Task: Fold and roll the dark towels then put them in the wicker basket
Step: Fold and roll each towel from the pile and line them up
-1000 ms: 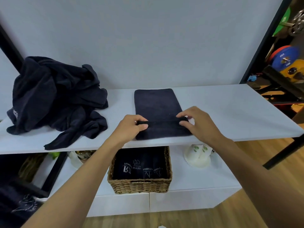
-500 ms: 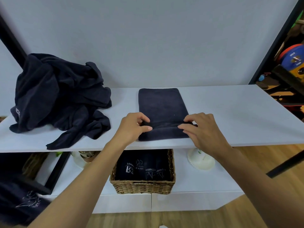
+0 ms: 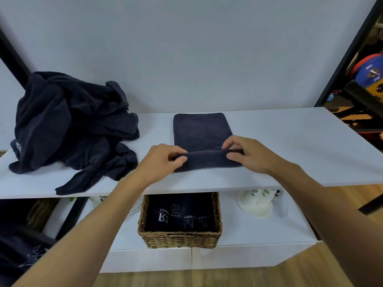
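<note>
Head view shows one white table (image 3: 290,146) bearing one crumpled heap of dark towels (image 3: 70,129) at left and one folded towel (image 3: 202,131) at centre. One wicker basket (image 3: 180,239) sits on the shelf below. Two hands, left hand (image 3: 161,162) and right hand (image 3: 250,154), pinch the folded towel's rolled near edge.

The tabletop's (image 3: 290,152) near edge hides the far rim of the wicker basket (image 3: 180,240) and the far ends of the rolled towels (image 3: 180,216) in it. Their white print is only partly legible. The same edge cuts off the top of a white object (image 3: 256,206). The left hand (image 3: 163,160) and right hand (image 3: 250,154) cover both ends of the towel's (image 3: 203,131) rolled part. Weight plates (image 3: 371,69) run off the picture's right edge.
</note>
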